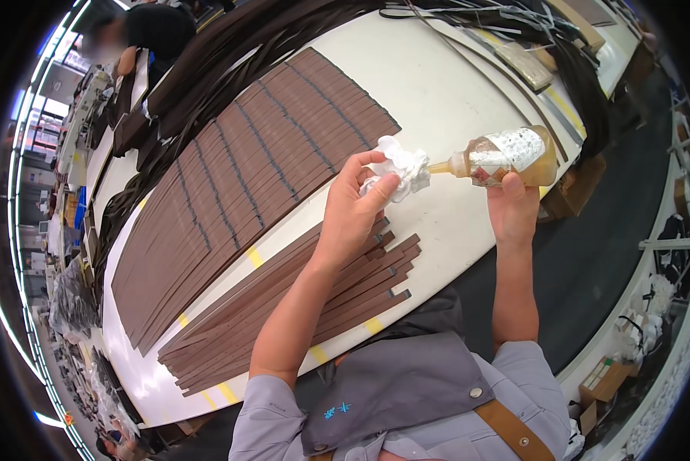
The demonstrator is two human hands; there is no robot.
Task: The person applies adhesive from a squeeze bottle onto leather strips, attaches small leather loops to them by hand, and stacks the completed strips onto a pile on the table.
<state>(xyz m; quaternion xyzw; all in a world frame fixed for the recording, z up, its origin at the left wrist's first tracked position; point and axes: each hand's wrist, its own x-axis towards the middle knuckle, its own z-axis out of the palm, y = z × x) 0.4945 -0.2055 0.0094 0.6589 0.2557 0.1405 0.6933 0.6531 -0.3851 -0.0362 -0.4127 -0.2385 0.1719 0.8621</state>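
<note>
My left hand (364, 192) is closed on a crumpled white cloth (402, 169), which it holds up over the table. In my right hand (512, 203) is a squeeze bottle (525, 154) with a yellowish body and a worn, patterned label. The bottle lies sideways in the air, its narrow nozzle pointing left and meeting the edge of the cloth. Beneath and left of my hands, many brown strips (276, 138) lie side by side on the white table, with dark lines running across them. Nearer to me is a looser bundle of brown strips (306, 284) with staggered ends.
The white table (437, 84) has yellow tape marks along its near edge. Long dark strips (206, 84) are heaped along its far side. Another person (156, 34) in dark clothes stands at the upper left. Cardboard boxes (602, 380) sit at the lower right.
</note>
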